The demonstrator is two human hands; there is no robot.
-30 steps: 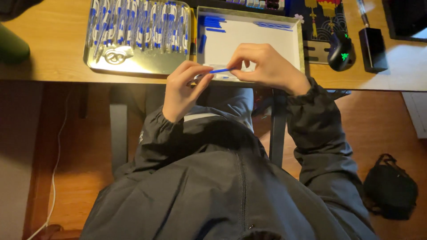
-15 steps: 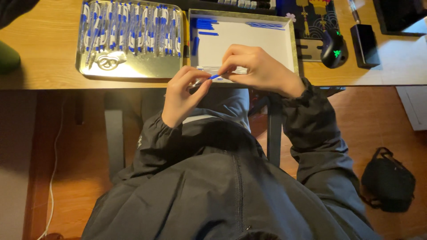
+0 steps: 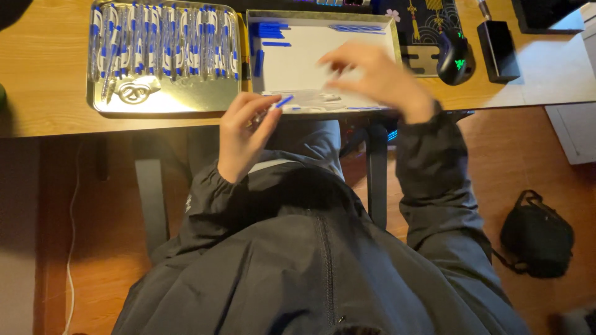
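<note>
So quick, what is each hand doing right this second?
Left hand: closed on a pen with a blue end, at the table edge.
Right hand: blurred over the white tray; cannot tell whether it holds anything.

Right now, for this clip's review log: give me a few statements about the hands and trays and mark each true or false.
1. The left hand holds a pen part with a blue end. True.
2. The right hand rests in the person's lap. False: it is raised over the white-lined tray, blurred.
3. The metal tray on the left holds a row of blue and white pens. True.
4. The computer mouse lies inside the white-lined tray. False: it sits to the tray's right.
</note>
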